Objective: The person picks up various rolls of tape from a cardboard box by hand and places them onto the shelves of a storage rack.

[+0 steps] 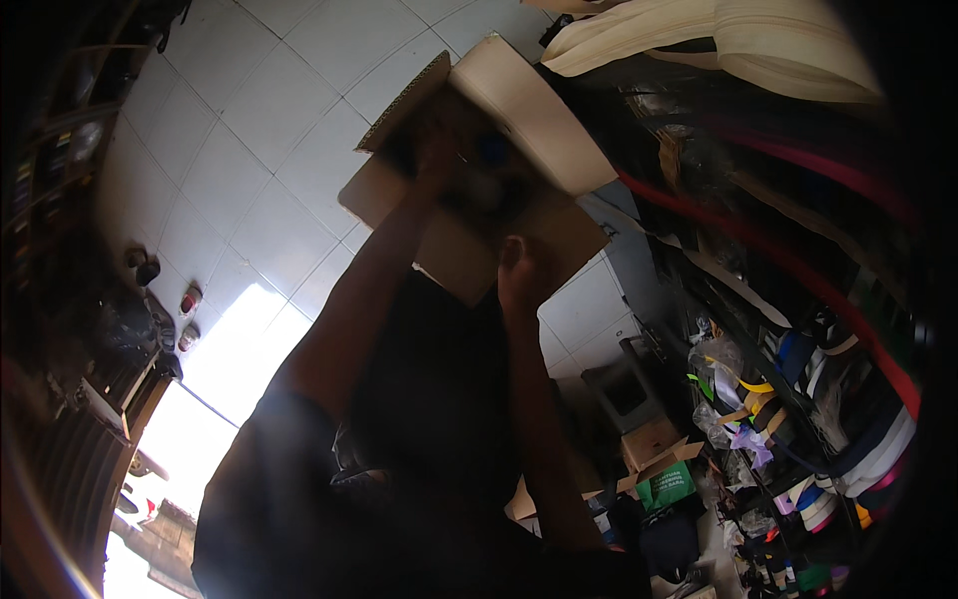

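Note:
An open cardboard box with its flaps spread out is at the upper middle, tilted in front of me. My left hand reaches down inside it, near the left wall. Shadow and blur hide the fingers, so whether they hold anything cannot be made out. Dark items and a small blue one lie in the box, too dim to name. My right hand is closed on the near flap, thumb on top.
Pale floor tiles spread to the left, with several shoes by a bright doorway. Rolls of colourful ribbon or strap crowd a rack on the right. Beige bands hang at the upper right. A green package sits at the lower right.

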### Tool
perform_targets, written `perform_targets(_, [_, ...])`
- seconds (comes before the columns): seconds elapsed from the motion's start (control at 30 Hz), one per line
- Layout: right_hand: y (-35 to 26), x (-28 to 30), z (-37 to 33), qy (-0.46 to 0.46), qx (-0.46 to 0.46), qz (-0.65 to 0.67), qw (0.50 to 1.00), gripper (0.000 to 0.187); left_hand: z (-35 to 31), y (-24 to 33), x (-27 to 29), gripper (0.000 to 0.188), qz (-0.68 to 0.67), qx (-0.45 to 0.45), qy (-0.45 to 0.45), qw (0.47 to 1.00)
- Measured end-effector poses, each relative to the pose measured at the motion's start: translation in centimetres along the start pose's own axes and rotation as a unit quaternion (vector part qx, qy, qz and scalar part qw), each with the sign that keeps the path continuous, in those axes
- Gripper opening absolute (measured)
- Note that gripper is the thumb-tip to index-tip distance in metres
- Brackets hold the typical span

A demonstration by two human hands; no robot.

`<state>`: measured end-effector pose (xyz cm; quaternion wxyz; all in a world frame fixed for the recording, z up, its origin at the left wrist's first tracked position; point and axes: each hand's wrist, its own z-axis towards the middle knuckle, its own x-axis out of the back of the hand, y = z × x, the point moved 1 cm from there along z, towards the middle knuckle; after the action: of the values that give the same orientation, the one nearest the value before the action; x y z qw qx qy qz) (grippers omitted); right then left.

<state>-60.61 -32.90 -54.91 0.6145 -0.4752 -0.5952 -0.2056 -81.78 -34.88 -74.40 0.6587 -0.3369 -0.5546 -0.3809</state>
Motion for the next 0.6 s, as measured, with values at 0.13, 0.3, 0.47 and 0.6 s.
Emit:
perform_targets(0.13, [0.9, -2.5, 5.1, -0.071, -0.036, -0.007, 0.997, 0.031, 2.0, 0.4, 1.0, 0.028, -0.224, 0.071, -0.238, 0.942])
perform_targets(0.3, [1.8, -6.8, 11.2, -0.021, 0.046, 0.067, 0.996, 0.055, 2.3, 0.5, 2.2, 0.027, -0.283, 0.105, -0.229, 0.925])
perform_targets(0.47, [1.2, -10.9, 14.1, -0.059, -0.039, 0.159, 0.985, 0.056, -0.4, 2.4, 4.0, 0.028, -0.171, 0.100, -0.049, 0.979])
perform_targets(0.6, [2.2, -10.7, 13.6, -0.081, -0.056, 0.312, 0.945, 0.049, -1.4, 2.8, 10.1, 0.032, -0.360, 0.179, 0.025, 0.915])
